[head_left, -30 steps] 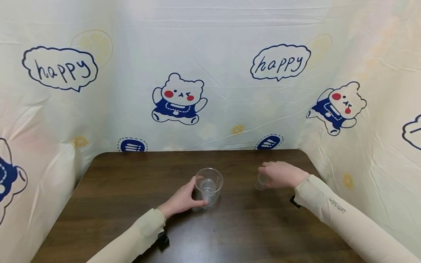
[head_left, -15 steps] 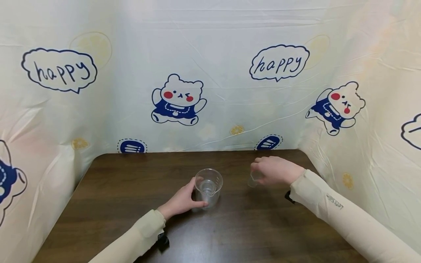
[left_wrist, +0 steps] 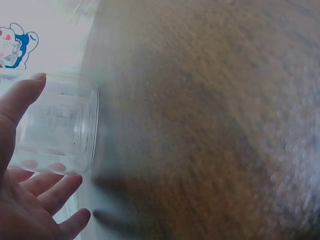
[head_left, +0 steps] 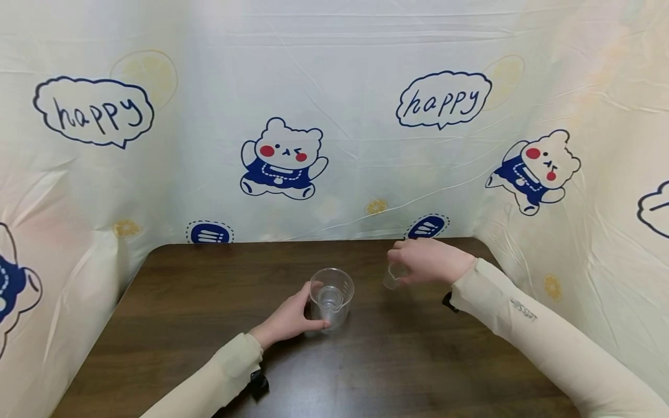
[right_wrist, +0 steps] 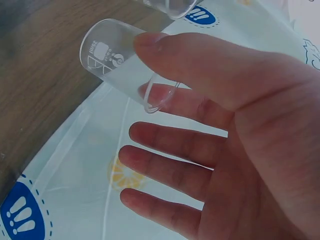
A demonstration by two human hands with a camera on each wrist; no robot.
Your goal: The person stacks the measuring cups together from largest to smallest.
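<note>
A large clear beaker (head_left: 342, 313) stands upright near the middle of the table, a smaller clear vessel visible inside it. My left hand (head_left: 287, 318) grips its left side, thumb and fingers on opposite sides of the wall, as the left wrist view shows on the beaker (left_wrist: 55, 120). To the right, my right hand (head_left: 431, 261) pinches a small clear beaker (head_left: 392, 277) between thumb and index finger. White printed marks show on the small beaker (right_wrist: 107, 55) in the right wrist view, where the other fingers stretch out free of it.
The dark wooden table (head_left: 209, 273) has rounded far corners. A pale curtain (head_left: 360, 174) printed with bears and "happy" bubbles rises behind it and along both sides. Part of the large beaker (right_wrist: 172, 6) shows at the right wrist view's top edge.
My right hand has moved left and slightly farther back with the small beaker, getting nearer to the large one. My left hand and the large beaker have stayed in place.
</note>
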